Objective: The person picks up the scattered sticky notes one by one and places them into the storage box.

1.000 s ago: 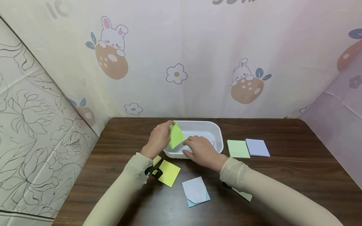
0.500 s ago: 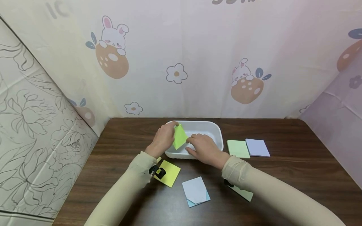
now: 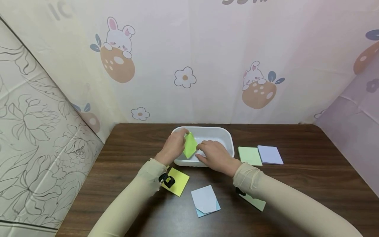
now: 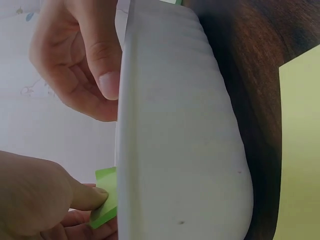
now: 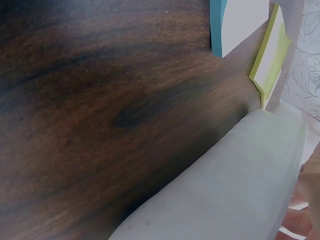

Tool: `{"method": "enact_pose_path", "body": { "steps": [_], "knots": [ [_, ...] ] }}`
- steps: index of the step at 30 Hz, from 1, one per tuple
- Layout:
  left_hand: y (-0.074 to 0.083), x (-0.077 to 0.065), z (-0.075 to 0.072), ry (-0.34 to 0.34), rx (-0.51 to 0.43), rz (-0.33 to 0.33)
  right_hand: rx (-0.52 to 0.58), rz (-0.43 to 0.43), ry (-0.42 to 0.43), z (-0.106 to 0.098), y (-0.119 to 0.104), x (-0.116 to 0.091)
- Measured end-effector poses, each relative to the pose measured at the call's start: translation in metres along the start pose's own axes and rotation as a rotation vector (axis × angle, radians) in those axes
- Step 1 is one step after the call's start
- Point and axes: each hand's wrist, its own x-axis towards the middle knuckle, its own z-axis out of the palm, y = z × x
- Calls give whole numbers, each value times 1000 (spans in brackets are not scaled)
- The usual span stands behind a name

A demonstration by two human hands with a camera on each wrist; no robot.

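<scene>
My left hand (image 3: 174, 144) pinches a bright green sticky note pad (image 3: 190, 144) over the left half of a white plastic tray (image 3: 228, 140). In the left wrist view the thumb presses on the green pad's face, and the tray wall hides its lower part. My right hand (image 3: 214, 156) hangs over the tray's front rim with loosely bent fingers. A gap shows between its thumb and forefinger, with nothing seen in it. Its fingertips are partly hidden behind the rim in the left wrist view.
A yellow sticky note pad (image 3: 180, 181) lies by my left wrist. A white sheet on a blue pad (image 3: 204, 199) sits in front of the tray. Right of the tray are a pale green pad (image 3: 249, 155) and a lilac pad (image 3: 270, 154). Another green pad (image 3: 255, 202) lies partly under my right forearm.
My left hand has moved a little to the right with the green pad, toward the right hand. The right hand has shifted slightly right over the tray.
</scene>
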Motion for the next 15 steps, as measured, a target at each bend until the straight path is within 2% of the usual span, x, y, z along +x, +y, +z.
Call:
{"method": "enact_pose_path", "body": {
  "steps": [7, 15],
  "knots": [
    [-2, 1, 5, -18, 12, 34, -7, 4, -3, 1, 0, 0],
    [0, 1, 8, -66, 37, 29, -19, 19, -36, -2, 2, 1]
  ]
}}
